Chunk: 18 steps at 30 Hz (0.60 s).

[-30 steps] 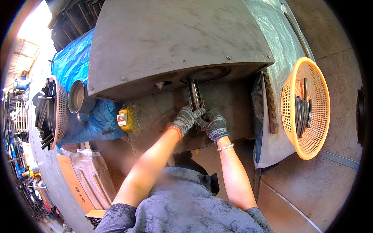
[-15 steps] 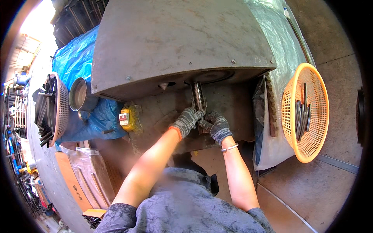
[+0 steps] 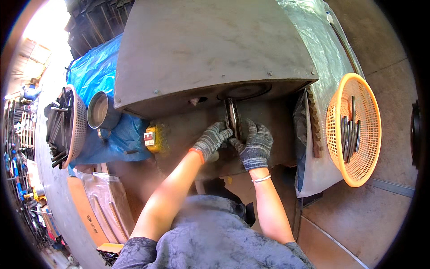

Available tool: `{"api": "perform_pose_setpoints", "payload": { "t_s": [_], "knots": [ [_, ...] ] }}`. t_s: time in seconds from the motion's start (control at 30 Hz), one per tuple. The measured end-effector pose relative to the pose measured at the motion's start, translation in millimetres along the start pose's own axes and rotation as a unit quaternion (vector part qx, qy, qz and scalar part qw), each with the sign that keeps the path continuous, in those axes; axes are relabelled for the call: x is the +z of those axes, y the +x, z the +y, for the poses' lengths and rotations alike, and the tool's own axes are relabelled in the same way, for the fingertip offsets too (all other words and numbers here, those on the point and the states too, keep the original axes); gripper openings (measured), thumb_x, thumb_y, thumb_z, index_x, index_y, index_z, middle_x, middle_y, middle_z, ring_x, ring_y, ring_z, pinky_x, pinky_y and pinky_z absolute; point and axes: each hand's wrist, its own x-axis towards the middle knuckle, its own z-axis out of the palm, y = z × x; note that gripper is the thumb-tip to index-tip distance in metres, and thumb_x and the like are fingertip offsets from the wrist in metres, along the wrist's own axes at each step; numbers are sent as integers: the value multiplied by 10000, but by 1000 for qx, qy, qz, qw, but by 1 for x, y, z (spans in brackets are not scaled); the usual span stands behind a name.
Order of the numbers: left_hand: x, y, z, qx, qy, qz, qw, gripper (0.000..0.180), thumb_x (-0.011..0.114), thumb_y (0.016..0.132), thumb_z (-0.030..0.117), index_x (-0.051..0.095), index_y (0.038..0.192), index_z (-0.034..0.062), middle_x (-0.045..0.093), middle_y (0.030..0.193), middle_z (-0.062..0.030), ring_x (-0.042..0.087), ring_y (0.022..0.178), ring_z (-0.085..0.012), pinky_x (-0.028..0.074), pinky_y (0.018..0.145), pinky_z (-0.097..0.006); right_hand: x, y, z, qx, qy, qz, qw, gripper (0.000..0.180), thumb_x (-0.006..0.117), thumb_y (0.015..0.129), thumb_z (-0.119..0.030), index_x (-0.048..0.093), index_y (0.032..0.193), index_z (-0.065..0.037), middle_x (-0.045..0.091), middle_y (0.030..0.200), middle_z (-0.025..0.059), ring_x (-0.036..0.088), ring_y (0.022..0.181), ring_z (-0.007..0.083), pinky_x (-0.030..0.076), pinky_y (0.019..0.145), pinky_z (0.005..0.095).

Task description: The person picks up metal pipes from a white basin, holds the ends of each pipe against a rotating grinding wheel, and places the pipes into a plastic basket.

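A shiny dark metal shaft (image 3: 233, 117) juts toward me from a round disc (image 3: 245, 91) on the front of a grey metal machine housing (image 3: 215, 42). My left hand (image 3: 211, 141), in a grey striped knit glove with an orange cuff, is at the shaft's near left side. Its fingers are bent together, and what they grip is hidden. On the shaft's right is my right hand (image 3: 256, 144), in a similar glove. Its fingers stretch forward, with the thumb apart and pointing at the shaft's near end. A small pointed cone (image 3: 194, 101) sticks out left of the disc.
Right of the machine, an orange plastic basket (image 3: 353, 168) holds several dark tubes. At left stand a pale basket (image 3: 79, 127) of black tubes, a metal mug (image 3: 101, 111) on blue sheeting (image 3: 96, 62), and a yellow switch box (image 3: 154, 138). Clear plastic (image 3: 301, 24) covers a surface at right.
My right hand has loosened, its fingers now reaching farther forward beside the shaft. My left hand stays close to the shaft, shifted slightly toward me. The whole view has turned a little.
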Motion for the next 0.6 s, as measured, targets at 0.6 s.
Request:
{"api": "perform_pose_setpoints", "payload": {
  "t_s": [0.6],
  "knots": [
    [-24,-35,23,-147,-518,166,826,302,576,950,307,616,1066,31,664,910,-81,633,820,-175,517,731,-296,56,-38,-67,34,621,-170,764,428,525,952,-74,426,1361,8,514,1333,178,478,1233,234,379,1017,309]
  ]
}}
